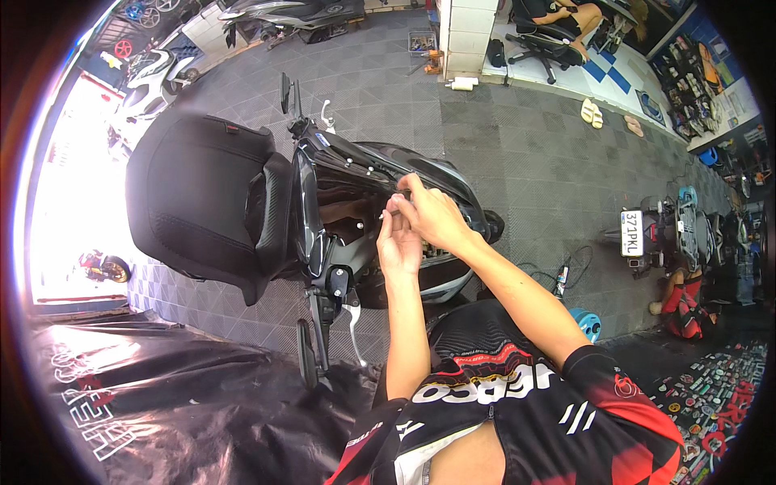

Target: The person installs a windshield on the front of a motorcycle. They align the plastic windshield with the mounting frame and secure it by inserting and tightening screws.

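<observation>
A dark scooter or motorcycle with a wide black seat stands across the view in front of me. Over its glossy dark front panel, my hands meet fingertip to fingertip. My left hand is palm up with its fingers drawn together. A tiny pale piece shows at its fingertips, too small to name. From the right, my right hand bends over it, thumb and fingers closed near the left fingertips. Whatever it pinches is hidden. Small silver bolt heads dot the panel beside my hands.
A brake lever and a mirror jut out toward me. A teal-blue reel sits on the grey tiled floor at right. Beyond it, a person in red and black crouches by another motorcycle. Sandals lie farther back.
</observation>
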`<state>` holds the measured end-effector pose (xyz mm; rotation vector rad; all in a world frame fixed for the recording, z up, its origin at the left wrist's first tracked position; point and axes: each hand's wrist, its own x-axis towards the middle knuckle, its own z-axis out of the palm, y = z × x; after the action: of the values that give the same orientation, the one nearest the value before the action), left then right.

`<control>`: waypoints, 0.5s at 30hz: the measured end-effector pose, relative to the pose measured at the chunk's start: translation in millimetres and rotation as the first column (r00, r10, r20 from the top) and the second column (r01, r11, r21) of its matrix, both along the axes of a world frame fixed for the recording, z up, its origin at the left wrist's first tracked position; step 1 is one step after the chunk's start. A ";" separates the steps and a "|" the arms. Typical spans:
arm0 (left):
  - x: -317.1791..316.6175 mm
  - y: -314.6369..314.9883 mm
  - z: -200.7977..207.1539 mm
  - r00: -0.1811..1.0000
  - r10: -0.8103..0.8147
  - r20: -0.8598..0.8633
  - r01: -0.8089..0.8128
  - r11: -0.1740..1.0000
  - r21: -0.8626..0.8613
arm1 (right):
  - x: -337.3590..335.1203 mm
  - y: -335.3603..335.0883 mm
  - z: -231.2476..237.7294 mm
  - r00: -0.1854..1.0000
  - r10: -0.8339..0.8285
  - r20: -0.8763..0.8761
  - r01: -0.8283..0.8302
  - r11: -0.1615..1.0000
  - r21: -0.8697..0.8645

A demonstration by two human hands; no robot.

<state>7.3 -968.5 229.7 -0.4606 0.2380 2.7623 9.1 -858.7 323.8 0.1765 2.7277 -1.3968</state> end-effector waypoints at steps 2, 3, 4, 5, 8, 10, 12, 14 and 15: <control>13.8 1.6 16.8 1.000 0.019 0.001 -0.019 0.999 -0.043 | 2.7 4.8 3.1 0.999 0.033 -0.010 -0.034 0.995 -0.090; 25.8 -0.4 20.3 0.999 0.004 -0.043 -0.017 0.954 -0.300 | 5.0 8.9 3.8 0.982 0.121 -0.142 -0.128 0.991 -0.040; 37.8 -2.9 23.9 0.997 -0.020 -0.079 -0.026 0.842 -0.538 | 6.5 12.5 3.4 0.940 0.212 -0.267 -0.215 0.976 0.020; 47.3 -4.2 30.1 0.984 -0.082 -0.160 -0.106 0.453 -0.885 | 6.7 15.1 2.0 0.950 0.238 -0.204 -0.246 0.969 -0.017; 46.5 -10.9 54.6 0.795 -0.431 -0.427 -0.583 -0.346 -0.735 | 0.1 17.0 -15.1 0.974 0.166 -0.151 -0.169 0.986 -0.010; 31.3 -11.3 77.5 0.742 -0.603 -0.293 -0.666 -0.607 -0.435 | -2.5 13.9 -21.6 0.962 0.138 -0.236 -0.147 0.989 -0.022; 15.1 -23.6 77.5 0.741 -0.659 -0.131 -0.670 -0.709 -0.222 | -3.2 9.4 -17.7 0.937 0.126 -0.326 -0.150 0.988 -0.049; 1.7 -30.9 74.2 0.727 -0.685 -0.047 -0.685 -0.720 -0.109 | -1.4 16.1 -11.0 0.846 0.234 -0.478 -0.255 0.967 0.023; -3.1 -30.2 75.5 0.698 -0.714 0.048 -0.711 -0.699 -0.077 | 2.2 20.5 -4.9 0.839 0.196 -0.508 -0.229 0.973 -0.003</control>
<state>4.2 -998.7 305.2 -0.6409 -2.7855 -0.0142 11.3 -838.2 318.9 -0.5661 2.9580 -1.6481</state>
